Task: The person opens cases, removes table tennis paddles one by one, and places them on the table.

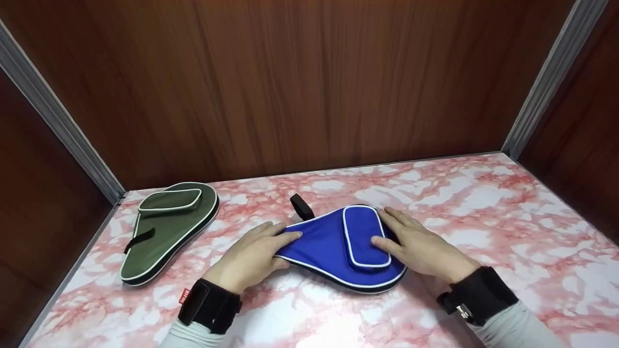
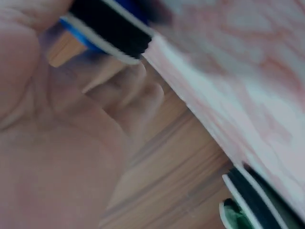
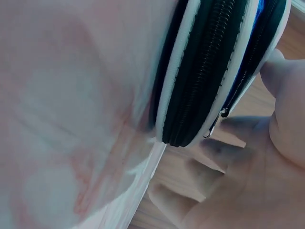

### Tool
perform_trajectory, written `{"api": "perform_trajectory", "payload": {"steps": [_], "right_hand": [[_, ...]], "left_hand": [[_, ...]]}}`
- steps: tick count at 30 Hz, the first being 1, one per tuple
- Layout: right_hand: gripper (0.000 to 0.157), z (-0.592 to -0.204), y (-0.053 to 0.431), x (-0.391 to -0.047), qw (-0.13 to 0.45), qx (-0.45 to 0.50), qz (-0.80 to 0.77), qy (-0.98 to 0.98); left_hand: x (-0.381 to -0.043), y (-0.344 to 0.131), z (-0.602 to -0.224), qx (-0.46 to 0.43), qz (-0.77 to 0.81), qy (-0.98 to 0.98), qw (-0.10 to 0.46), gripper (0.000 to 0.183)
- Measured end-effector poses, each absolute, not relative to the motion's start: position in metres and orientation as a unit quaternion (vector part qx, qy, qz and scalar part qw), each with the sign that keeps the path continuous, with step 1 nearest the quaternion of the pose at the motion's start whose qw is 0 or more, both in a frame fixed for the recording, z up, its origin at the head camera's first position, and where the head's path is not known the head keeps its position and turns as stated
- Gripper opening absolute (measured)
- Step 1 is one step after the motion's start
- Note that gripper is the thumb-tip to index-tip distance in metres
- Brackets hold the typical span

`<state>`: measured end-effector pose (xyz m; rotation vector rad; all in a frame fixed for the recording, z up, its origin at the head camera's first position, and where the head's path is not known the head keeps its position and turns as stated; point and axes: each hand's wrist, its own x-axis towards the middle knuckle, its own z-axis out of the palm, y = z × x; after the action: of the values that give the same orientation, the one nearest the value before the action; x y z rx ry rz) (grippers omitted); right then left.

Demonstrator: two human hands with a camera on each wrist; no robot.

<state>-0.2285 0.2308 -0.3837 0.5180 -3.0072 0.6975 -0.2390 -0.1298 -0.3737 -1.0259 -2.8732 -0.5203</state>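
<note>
A blue table tennis paddle case (image 1: 319, 244) with white piping and a raised pocket (image 1: 365, 241) lies on the marbled table between both hands. My left hand (image 1: 254, 253) holds its narrow end, one finger stretched over the top and the thumb at the near edge. At the round end, my right hand (image 1: 423, 249) rests with its thumb on the pocket and its straight fingers along the far rim. The right wrist view shows the zippered side (image 3: 205, 71) beside loosely spread fingers (image 3: 171, 202). In the left wrist view, the case's black side band (image 2: 109, 28) appears above blurred fingers.
A green paddle case (image 1: 169, 237) of the same shape, with a pocket and black strap (image 1: 140, 238), lies at the left of the table. A black loop (image 1: 302, 207) sticks out behind the blue case. Brown wood-grain panels (image 1: 309, 87) enclose the back and sides.
</note>
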Motion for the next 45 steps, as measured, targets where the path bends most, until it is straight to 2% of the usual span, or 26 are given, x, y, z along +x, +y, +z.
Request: {"api": "perform_trajectory", "payload": {"steps": [4,8,11,14,20,24,27,32,34,36,39,45], "right_hand": [[0.089,-0.383,0.228,-0.227,-0.008,0.156,0.226,-0.961],[0.090,-0.383,0.225,-0.225,0.002,0.155,0.214,-0.964],[0.090,-0.380,0.223,-0.223,0.002,0.159,0.202,-0.966],[0.090,-0.377,0.221,-0.222,-0.001,0.161,0.197,-0.967],[0.090,-0.371,0.219,-0.220,-0.003,0.166,0.193,-0.967],[0.087,-0.370,0.220,-0.219,-0.011,0.173,0.191,-0.966],[0.074,-0.368,0.222,-0.221,-0.003,0.185,0.195,-0.963],[0.034,-0.366,0.228,-0.236,0.058,0.225,0.183,-0.955],[0.028,-0.365,0.229,-0.248,0.074,0.254,0.171,-0.949],[0.036,-0.363,0.227,-0.260,0.067,0.287,0.165,-0.941],[0.048,-0.363,0.224,-0.279,0.024,0.326,0.160,-0.932],[0.053,-0.360,0.223,-0.297,-0.043,0.336,0.158,-0.927]], "left_hand": [[-0.232,-0.113,-0.371,-0.325,-0.151,-0.933,0.028,0.059],[-0.228,-0.091,-0.376,-0.324,-0.150,-0.932,0.066,0.049],[-0.226,-0.080,-0.382,-0.319,-0.138,-0.934,0.084,0.054],[-0.223,-0.075,-0.385,-0.310,-0.117,-0.939,0.087,0.058],[-0.220,-0.071,-0.386,-0.315,-0.118,-0.936,0.106,0.050],[-0.222,-0.069,-0.390,-0.328,-0.113,-0.933,0.092,0.051],[-0.223,-0.070,-0.393,-0.331,-0.099,-0.935,0.077,0.052],[-0.223,-0.072,-0.394,-0.333,-0.091,-0.937,0.055,0.054],[-0.223,-0.074,-0.394,-0.330,-0.090,-0.938,0.050,0.054],[-0.223,-0.075,-0.395,-0.328,-0.090,-0.939,0.049,0.054],[-0.223,-0.076,-0.395,-0.329,-0.089,-0.939,0.053,0.053],[-0.224,-0.074,-0.395,-0.339,-0.091,-0.934,0.066,0.053]]}}
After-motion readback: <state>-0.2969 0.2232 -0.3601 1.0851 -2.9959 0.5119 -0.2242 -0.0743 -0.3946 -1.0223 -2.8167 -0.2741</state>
